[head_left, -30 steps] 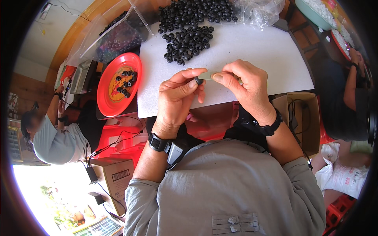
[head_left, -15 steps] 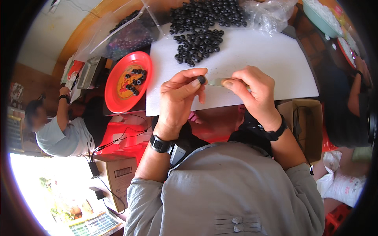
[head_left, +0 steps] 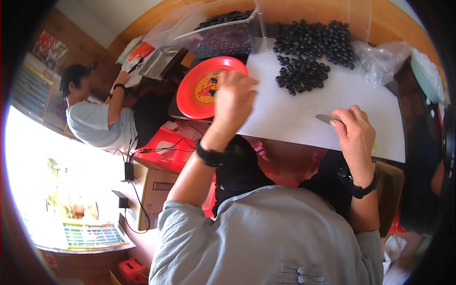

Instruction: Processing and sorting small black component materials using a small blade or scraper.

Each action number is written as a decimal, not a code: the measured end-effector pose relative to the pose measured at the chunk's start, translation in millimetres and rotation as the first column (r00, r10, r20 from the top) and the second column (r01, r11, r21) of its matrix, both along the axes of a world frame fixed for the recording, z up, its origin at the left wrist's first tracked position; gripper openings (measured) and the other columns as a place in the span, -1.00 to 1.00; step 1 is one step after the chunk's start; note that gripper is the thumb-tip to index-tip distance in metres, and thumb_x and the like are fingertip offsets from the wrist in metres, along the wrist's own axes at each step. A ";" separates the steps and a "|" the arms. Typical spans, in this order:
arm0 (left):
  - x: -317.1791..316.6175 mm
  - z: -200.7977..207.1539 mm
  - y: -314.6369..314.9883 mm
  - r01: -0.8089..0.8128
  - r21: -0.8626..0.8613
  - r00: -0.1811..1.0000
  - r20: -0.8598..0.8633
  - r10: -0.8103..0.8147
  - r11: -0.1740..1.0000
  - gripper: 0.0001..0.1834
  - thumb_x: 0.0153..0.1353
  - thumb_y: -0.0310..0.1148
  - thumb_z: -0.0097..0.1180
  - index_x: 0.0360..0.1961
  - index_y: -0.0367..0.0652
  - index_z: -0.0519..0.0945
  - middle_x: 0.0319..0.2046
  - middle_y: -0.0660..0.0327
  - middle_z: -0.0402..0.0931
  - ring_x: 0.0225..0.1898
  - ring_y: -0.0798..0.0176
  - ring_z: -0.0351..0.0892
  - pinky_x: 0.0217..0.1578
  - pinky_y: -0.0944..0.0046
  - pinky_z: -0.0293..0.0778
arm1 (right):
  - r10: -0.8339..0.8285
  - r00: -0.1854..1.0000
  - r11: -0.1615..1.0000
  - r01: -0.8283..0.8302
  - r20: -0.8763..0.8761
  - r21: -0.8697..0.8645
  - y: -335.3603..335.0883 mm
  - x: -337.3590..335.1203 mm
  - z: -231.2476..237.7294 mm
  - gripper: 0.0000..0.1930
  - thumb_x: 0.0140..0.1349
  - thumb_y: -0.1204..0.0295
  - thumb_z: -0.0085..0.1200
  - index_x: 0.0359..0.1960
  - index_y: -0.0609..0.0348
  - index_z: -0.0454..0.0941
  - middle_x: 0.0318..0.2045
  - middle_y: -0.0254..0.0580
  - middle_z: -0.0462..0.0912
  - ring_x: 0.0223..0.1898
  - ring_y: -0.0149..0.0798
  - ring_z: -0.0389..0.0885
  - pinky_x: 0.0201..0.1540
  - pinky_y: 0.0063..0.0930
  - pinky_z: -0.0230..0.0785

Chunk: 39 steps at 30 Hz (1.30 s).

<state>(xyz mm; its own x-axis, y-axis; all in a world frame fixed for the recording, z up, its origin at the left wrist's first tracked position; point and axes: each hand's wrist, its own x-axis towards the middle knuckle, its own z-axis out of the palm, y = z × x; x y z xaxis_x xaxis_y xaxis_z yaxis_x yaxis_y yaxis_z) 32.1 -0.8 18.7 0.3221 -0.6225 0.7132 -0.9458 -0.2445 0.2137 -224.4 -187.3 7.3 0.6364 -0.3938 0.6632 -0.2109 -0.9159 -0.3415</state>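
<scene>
My left hand [head_left: 233, 97] is above the right side of a red plate [head_left: 187, 97]. Its fingers are bent and blurred, and whether a bead is among them is hidden. A few black beads [head_left: 213, 80] show on the plate's yellow patterned middle, partly behind the hand. Over the right part of a white board [head_left: 285, 116], my right hand [head_left: 355, 135] is closed round a small knife [head_left: 324, 118], its short metal blade pointing left. Farther back on the board lie a small heap of round black beads [head_left: 301, 75] and a larger heap [head_left: 316, 42].
A clear plastic bin [head_left: 223, 40] of dark beads stands behind the plate. Crumpled clear plastic [head_left: 382, 59] lies at the board's back right, near a green basin [head_left: 427, 76]. At the left, another person [head_left: 99, 116] sits by a metal tray [head_left: 161, 61]. A cardboard box [head_left: 159, 190] stands lower left.
My left hand has moved left from in front of the knife to over the red plate; the bead it pinched no longer shows. My right hand has drawn away with the knife. The view has shifted.
</scene>
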 end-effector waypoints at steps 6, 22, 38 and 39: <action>-20.6 -5.2 -50.4 0.131 0.050 0.988 -0.088 -0.126 0.990 -0.76 0.09 -0.51 0.35 -0.16 -0.22 0.76 -0.17 0.07 0.61 -0.01 -0.10 0.52 0.03 -0.04 0.53 | -0.069 0.991 0.991 0.055 -0.118 -0.119 -1.0 -8.3 -4.6 -0.90 0.18 0.46 0.38 -0.30 0.00 0.71 -0.34 -0.28 0.52 -0.21 -0.11 0.59 -0.27 -0.19 0.52; -16.4 -20.5 -59.3 0.138 0.067 0.987 -0.088 -0.132 0.988 -0.76 0.15 -0.45 0.37 -0.12 -0.19 0.75 -0.27 0.11 0.61 -0.13 -0.02 0.58 -0.13 0.02 0.54 | -0.148 0.964 0.987 0.132 -0.219 -0.089 -6.6 -40.7 10.6 -0.87 0.21 0.36 0.38 -0.33 0.05 0.66 -0.38 -0.27 0.58 -0.24 -0.07 0.62 -0.28 -0.15 0.49; -16.7 -26.2 -69.2 0.081 0.075 0.989 -0.128 -0.071 0.994 -0.86 0.14 -0.44 0.40 -0.28 -0.16 0.70 -0.23 0.15 0.58 -0.06 -0.05 0.58 -0.14 -0.03 0.58 | -0.150 0.978 0.987 0.140 -0.147 -0.080 -4.7 -67.9 1.4 -0.89 0.20 0.44 0.38 -0.33 0.02 0.65 -0.39 -0.29 0.50 -0.23 -0.13 0.61 -0.32 -0.19 0.47; -16.8 -26.2 -69.3 0.080 0.080 0.988 -0.139 -0.068 0.994 -0.87 0.14 -0.44 0.40 -0.29 -0.16 0.70 -0.23 0.15 0.58 -0.07 -0.04 0.58 -0.15 -0.03 0.58 | -0.151 0.978 0.987 0.141 -0.147 -0.080 -3.9 -70.5 1.7 -0.89 0.20 0.44 0.38 -0.33 0.02 0.65 -0.39 -0.29 0.50 -0.23 -0.13 0.61 -0.32 -0.19 0.47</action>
<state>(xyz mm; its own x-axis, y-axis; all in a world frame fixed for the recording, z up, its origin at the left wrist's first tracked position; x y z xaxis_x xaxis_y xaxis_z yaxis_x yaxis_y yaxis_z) 15.3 -70.2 -7.5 0.3628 -0.7048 0.6096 -0.9257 -0.1974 0.3227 -294.8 -191.2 9.0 0.6708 -0.4466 0.5920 -0.3885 -0.8916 -0.2324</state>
